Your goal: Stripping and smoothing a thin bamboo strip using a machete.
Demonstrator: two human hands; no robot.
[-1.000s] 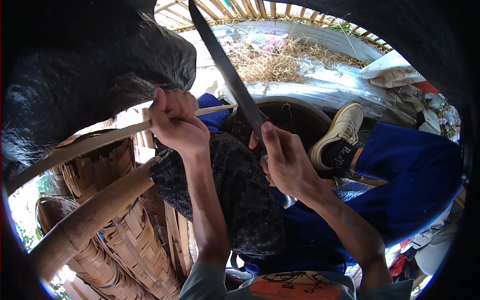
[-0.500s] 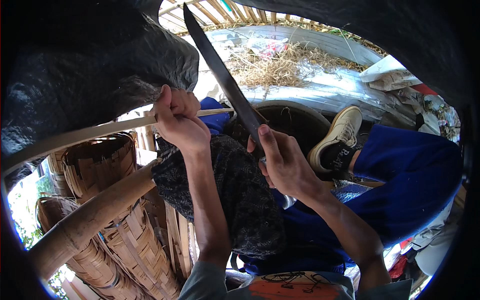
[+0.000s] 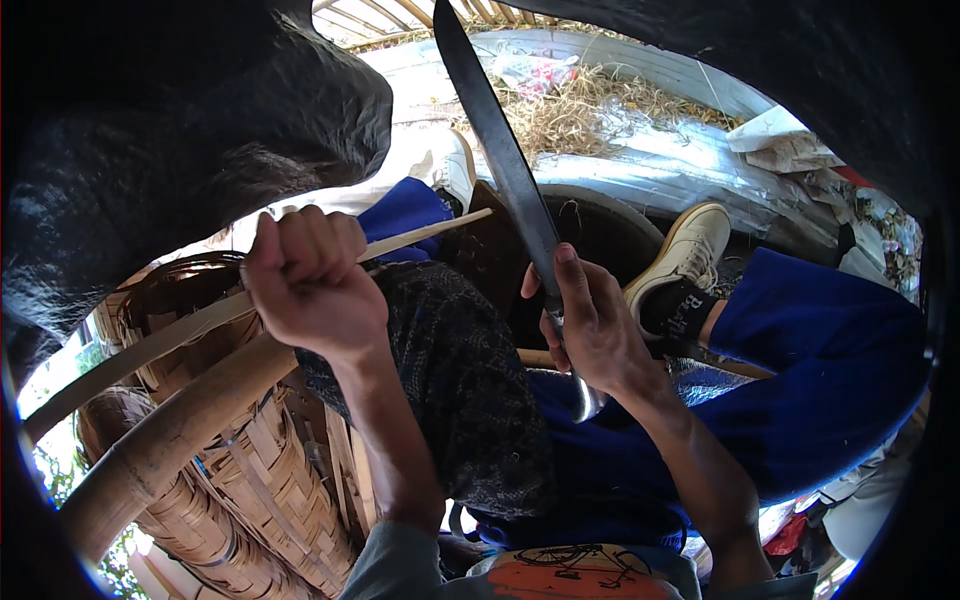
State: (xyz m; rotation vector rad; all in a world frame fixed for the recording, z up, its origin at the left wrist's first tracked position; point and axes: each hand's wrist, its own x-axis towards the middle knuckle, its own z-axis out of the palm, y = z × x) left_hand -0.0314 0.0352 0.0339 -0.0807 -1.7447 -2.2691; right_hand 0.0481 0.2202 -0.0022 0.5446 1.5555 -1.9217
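My left hand (image 3: pixel 312 275) is closed in a fist around a long, thin bamboo strip (image 3: pixel 160 345). The strip slants from the lower left up past my fist, and its pale pointed end lies near the machete. In my right hand (image 3: pixel 597 335) is a machete (image 3: pixel 500 145) with a long dark blade and a shiny metal handle end. Its blade points up and slightly left, the thumb resting along its base. A dark patterned cloth (image 3: pixel 440 390) covers my left thigh, below the strip.
A thick bamboo pole (image 3: pixel 170 450) runs diagonally at the left, over several woven bamboo baskets (image 3: pixel 270 490). Ahead is a dark round tub (image 3: pixel 610 215) between my shoes (image 3: pixel 690 250). Black plastic sheeting (image 3: pixel 200 130) hangs close above left. Dry shavings (image 3: pixel 590 110) lie beyond the tub.
My left hand has moved left and toward me with the strip. The machete has shifted right and stands a little more upright. A second shoe now shows beyond the strip.
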